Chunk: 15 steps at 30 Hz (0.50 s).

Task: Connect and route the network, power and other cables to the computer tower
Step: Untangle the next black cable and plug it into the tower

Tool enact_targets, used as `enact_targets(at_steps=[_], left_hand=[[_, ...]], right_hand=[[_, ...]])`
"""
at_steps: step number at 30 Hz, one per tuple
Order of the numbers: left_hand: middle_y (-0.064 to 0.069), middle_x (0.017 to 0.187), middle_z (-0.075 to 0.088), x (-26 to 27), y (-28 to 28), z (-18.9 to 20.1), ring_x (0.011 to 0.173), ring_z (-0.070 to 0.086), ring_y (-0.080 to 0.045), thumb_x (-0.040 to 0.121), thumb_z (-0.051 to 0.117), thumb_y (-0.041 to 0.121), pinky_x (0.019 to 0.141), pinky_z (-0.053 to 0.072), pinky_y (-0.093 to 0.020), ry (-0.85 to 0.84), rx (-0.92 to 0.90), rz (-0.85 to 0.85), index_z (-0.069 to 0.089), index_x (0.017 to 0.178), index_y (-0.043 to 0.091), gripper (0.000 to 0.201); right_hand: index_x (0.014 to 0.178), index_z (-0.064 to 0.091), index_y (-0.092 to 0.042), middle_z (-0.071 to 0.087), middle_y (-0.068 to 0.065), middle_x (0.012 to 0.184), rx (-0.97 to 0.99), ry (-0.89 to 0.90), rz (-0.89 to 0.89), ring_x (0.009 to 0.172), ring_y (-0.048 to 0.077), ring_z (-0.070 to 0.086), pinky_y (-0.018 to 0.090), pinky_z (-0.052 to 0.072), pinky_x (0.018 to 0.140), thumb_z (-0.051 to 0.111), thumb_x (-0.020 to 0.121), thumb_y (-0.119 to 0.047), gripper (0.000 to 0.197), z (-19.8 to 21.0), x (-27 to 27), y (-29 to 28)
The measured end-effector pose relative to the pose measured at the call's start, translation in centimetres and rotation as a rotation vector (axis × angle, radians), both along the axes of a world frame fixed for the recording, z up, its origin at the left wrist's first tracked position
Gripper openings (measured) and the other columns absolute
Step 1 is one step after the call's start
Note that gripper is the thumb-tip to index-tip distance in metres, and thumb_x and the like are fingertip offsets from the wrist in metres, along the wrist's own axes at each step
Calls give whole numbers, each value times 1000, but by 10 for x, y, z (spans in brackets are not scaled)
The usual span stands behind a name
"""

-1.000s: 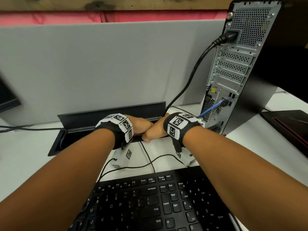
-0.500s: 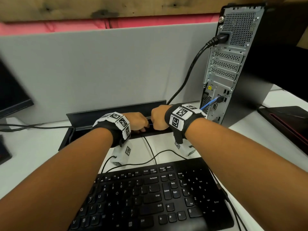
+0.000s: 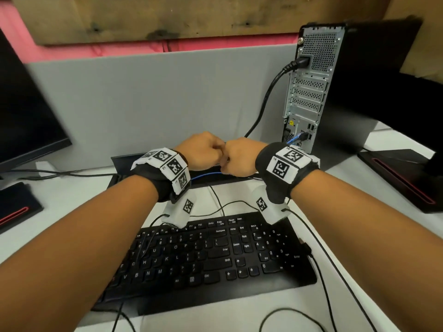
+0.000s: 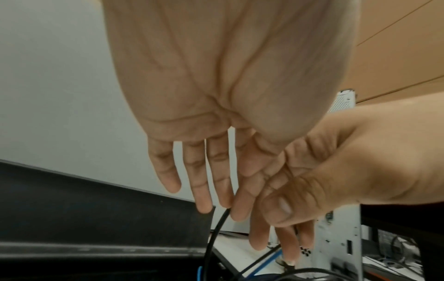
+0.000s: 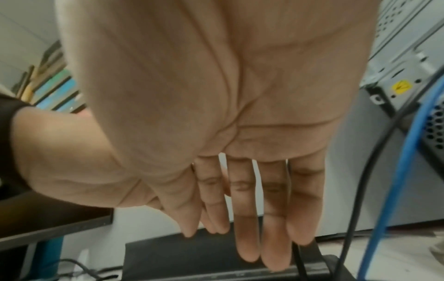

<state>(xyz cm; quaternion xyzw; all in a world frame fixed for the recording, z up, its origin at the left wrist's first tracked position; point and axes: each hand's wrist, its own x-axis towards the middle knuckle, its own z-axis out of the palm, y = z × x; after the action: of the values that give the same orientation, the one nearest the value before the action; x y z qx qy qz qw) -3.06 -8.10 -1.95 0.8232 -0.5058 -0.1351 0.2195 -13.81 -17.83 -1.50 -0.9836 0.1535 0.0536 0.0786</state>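
Observation:
The computer tower (image 3: 309,92) stands at the back right, rear panel facing me. A thick black power cable (image 3: 268,99) is plugged in near its top and a blue network cable (image 3: 293,140) lower down. My left hand (image 3: 203,152) and right hand (image 3: 239,159) meet knuckle to knuckle above the open cable tray (image 3: 122,161). In the left wrist view my left hand (image 4: 225,209) pinches a thin black cable (image 4: 216,228) at its fingertips. In the right wrist view my right hand (image 5: 204,232) has thumb against index finger, and the black cable (image 5: 298,254) passes behind its fingers.
A black keyboard (image 3: 203,255) lies just in front of my wrists, with thin black cables (image 3: 323,271) looping around it. A monitor (image 3: 24,116) stands at the left and a grey partition (image 3: 155,104) behind. Flat black devices with red stripes sit at right (image 3: 402,183) and left (image 3: 14,207).
Both hands have risen from the tray slot and come back together, touching at the knuckles. My view has pulled back and tilted, showing more of the keyboard.

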Motion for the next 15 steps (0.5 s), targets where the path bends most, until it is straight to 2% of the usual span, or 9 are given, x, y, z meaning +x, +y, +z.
enact_targets(at_steps=[1, 3, 5, 6, 8, 10, 12, 15], left_hand=[[2, 86, 73, -7, 6, 1, 90, 66, -17, 86, 57, 15, 90, 53, -36, -16, -36, 6, 75, 89, 21, 20], [8, 86, 73, -20, 19, 2, 89, 66, -12, 88, 56, 17, 88, 53, -31, -6, -95, 25, 76, 92, 25, 21], [12, 85, 72, -33, 31, 4, 89, 67, -9, 92, 57, 22, 86, 52, -28, 14, -111, 40, 76, 96, 25, 19], [12, 86, 72, -40, 39, 4, 90, 67, -8, 94, 56, 25, 87, 52, -27, 12, -84, 29, 75, 98, 24, 20], [9, 95, 73, -50, 54, 2, 94, 67, -10, 96, 55, 32, 91, 52, -31, -21, 50, -14, 75, 105, 23, 24], [11, 112, 71, -58, 68, -5, 103, 65, -10, 96, 55, 37, 98, 50, -33, -61, 180, -54, 72, 113, 27, 27], [14, 119, 67, -67, 80, -17, 108, 62, -7, 96, 56, 35, 100, 47, -30, -51, 175, -63, 68, 121, 30, 28], [15, 114, 68, -86, 85, -31, 102, 63, -5, 95, 57, 29, 97, 48, -26, 5, 53, -58, 67, 123, 31, 29]], right_hand=[[80, 65, -18, 64, 2, 80, 25, -15, 11, 80, 24, 62, 32, 50, 69, 59, 95, -24, 17, 1, -8, 3], [101, 74, -20, 68, -3, 88, 70, -47, 28, 82, 17, 62, 29, 48, 74, 61, 95, -28, 17, 3, -29, 8], [114, 72, -23, 65, -12, 86, 111, -62, 15, 75, 7, 60, 24, 45, 68, 62, 96, -32, 22, 4, -51, 8], [117, 70, -24, 66, -13, 88, 143, -60, -8, 75, 6, 63, 22, 46, 69, 63, 97, -33, 23, 4, -64, 7], [118, 68, -28, 69, -11, 95, 230, -64, -69, 82, 10, 70, 27, 50, 79, 64, 96, -36, 24, 1, -90, 2], [112, 68, -30, 65, -16, 94, 279, -89, -133, 86, 11, 70, 29, 49, 81, 67, 94, -37, 19, -5, -117, -4], [102, 72, -33, 64, -17, 91, 250, -49, -183, 86, 9, 67, 29, 49, 78, 70, 92, -37, 11, -12, -136, -11], [96, 75, -33, 72, -11, 91, 157, 125, -251, 82, 9, 67, 31, 56, 78, 75, 86, -35, 11, -18, -150, -17]])
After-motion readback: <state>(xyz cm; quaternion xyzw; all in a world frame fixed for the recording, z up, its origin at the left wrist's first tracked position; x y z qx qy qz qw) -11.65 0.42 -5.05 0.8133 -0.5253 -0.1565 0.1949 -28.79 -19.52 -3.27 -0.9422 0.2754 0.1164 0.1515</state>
